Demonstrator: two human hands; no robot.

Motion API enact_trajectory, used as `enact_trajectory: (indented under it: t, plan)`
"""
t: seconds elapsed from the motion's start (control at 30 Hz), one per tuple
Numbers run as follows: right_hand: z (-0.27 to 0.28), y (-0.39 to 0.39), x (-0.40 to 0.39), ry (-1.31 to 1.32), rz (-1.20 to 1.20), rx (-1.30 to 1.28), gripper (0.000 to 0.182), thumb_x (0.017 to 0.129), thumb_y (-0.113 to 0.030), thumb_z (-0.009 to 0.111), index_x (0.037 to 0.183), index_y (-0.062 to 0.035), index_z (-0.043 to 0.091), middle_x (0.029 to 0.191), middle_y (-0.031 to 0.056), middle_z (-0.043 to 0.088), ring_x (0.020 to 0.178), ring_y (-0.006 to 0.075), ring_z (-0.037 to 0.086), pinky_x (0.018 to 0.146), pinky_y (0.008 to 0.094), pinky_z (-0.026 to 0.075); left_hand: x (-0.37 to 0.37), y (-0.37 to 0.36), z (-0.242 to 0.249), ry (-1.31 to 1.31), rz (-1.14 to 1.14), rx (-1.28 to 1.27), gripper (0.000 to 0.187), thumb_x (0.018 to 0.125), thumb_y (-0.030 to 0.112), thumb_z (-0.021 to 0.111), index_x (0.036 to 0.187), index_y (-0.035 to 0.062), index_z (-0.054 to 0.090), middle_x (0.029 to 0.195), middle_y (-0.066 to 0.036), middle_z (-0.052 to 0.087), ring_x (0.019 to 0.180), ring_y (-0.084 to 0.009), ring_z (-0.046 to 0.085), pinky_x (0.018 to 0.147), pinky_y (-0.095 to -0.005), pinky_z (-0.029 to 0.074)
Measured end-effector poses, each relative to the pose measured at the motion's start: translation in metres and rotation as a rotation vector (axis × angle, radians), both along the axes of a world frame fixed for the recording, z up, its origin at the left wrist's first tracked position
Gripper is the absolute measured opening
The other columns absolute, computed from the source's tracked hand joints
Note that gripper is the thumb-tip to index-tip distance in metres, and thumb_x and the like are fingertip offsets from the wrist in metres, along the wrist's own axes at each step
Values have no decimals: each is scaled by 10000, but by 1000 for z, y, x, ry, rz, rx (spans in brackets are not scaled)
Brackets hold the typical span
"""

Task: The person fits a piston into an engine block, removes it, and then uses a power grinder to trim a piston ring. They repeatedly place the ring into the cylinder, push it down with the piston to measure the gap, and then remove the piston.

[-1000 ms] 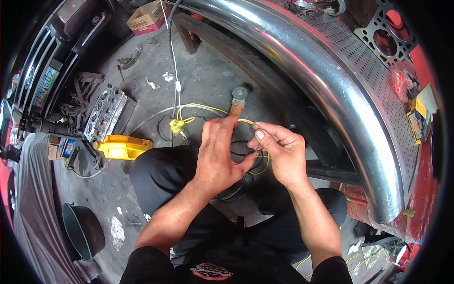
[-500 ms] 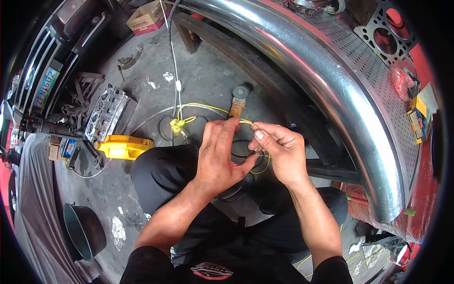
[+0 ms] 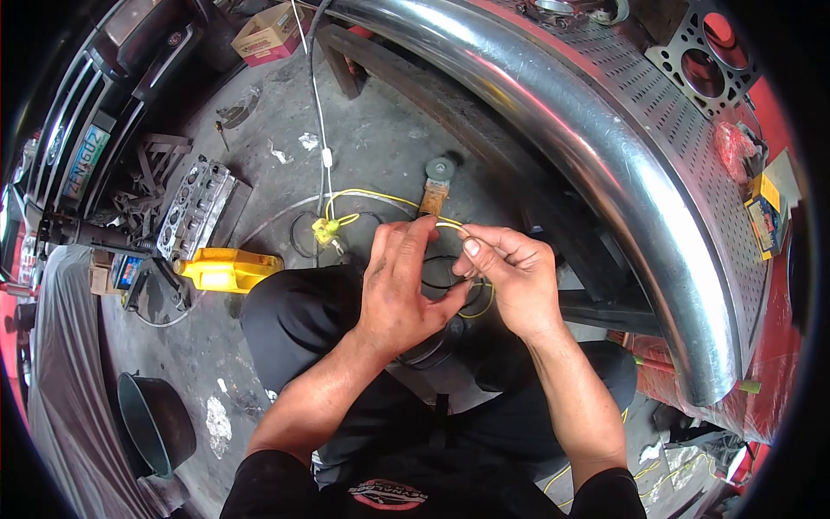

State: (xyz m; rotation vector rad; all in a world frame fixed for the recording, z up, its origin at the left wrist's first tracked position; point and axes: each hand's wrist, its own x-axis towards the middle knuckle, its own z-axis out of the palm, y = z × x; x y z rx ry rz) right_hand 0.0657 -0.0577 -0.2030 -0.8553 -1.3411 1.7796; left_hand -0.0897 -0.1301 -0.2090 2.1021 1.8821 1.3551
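Between my two hands runs a short stretch of yellow electrical wire (image 3: 450, 222), held over the floor in front of my knees. My left hand (image 3: 393, 281) pinches it near the fingertips, its palm turned away from me. Thumb and fingers of my right hand (image 3: 517, 275) are pressed together on the same wire, a little to the right. Exact fingertip contact is partly hidden. Just beyond lies an orange tool with a round grey disc (image 3: 437, 186), resembling an angle grinder. More yellow wire leads left to a yellow plug connector (image 3: 327, 230) on the floor.
A large curved chrome tube (image 3: 596, 147) edges the perforated bench at right. On the left are a yellow jug (image 3: 229, 270), a metal engine cylinder head (image 3: 197, 206) and a black bucket (image 3: 156, 422). A cardboard box (image 3: 268, 33) stands farther off.
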Motion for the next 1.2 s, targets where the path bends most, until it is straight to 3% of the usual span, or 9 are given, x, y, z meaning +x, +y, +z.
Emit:
enact_trajectory:
  t: [0.27, 0.4, 0.43, 0.6, 0.7, 0.73, 0.83, 0.87, 1.2]
  plan:
    - [1, 0, 0, 0, 18, -9, 232, 999, -109, 666, 1188, 21, 703, 924, 70, 728, 818, 123, 685, 737, 273, 551, -1, -2, 0, -19, 5, -35, 745, 674, 88, 871, 1324, -21, 524, 1124, -138, 629, 1042, -294, 610, 881, -400, 521]
    - [-1, 12, 2, -93, -19, 125, 236, 1009, -113, 655, 1211, -2, 701, 1076, 70, 696, 904, 114, 655, 765, 261, 531, -10, 0, -7, -1057, -367, -337, 757, 790, 39, 845, 1439, -40, 464, 1229, -139, 641, 1197, -184, 587, 961, -338, 505]
    - [-3, 14, 2, -143, -48, 220, 237, 1009, -116, 656, 1212, -2, 698, 1107, 72, 684, 928, 115, 649, 771, 256, 527, -15, -4, -4, -1265, -500, -419, 700, 873, 143, 782, 1460, -41, 448, 1259, -184, 643, 1207, -240, 601, 984, -365, 497]
    - [-4, 5, 0, -47, 79, 170, 188, 1001, -103, 665, 1139, 11, 723, 1044, 53, 700, 863, 112, 641, 817, 266, 526, -23, -2, -10, -1557, -1014, -497, 623, 1041, 408, 488, 1449, -61, 452, 1337, -252, 619, 1244, -327, 608, 951, -404, 525]
    - [-6, 6, -2, -6, -53, 121, 170, 996, -101, 672, 1090, 30, 727, 968, 65, 738, 807, 103, 643, 768, 265, 531, -36, -3, -9, -1459, -705, -680, 705, 1013, 495, 520, 1444, -59, 454, 1323, -251, 625, 1225, -325, 620, 933, -404, 532]
    - [-7, 8, -2, 31, -107, 83, 169, 1000, -117, 668, 1039, 34, 733, 910, 78, 758, 796, 99, 657, 731, 270, 533, -32, -6, -6, -1369, -305, -658, 811, 911, 473, 712, 1464, -48, 429, 1315, -226, 634, 1195, -328, 634, 931, -407, 530]
    - [-3, 9, 2, -95, -94, 87, 185, 1002, -142, 667, 1029, 27, 736, 883, 75, 757, 802, 100, 670, 725, 272, 536, -20, -6, 3, -381, 21, -156, 921, 779, 310, 876, 1486, -38, 401, 1304, -196, 632, 1185, -324, 623, 932, -419, 527]
    - [2, 6, 1, -115, -71, 67, 205, 1003, -161, 667, 1059, 24, 736, 850, 70, 753, 795, 103, 679, 716, 268, 536, -14, -5, 11, -242, 17, -103, 1040, 653, 170, 942, 1502, -34, 377, 1281, -186, 624, 1169, -339, 599, 943, -420, 520]
    - [-4, 0, -1, -26, -13, 52, 258, 1015, -88, 619, 1228, 34, 697, 936, 98, 737, 812, 130, 694, 747, 290, 568, -2, 3, 9, 83, 11, 12, 853, 622, 88, 881, 1371, -19, 487, 1104, -151, 577, 992, -327, 563, 850, -428, 508]
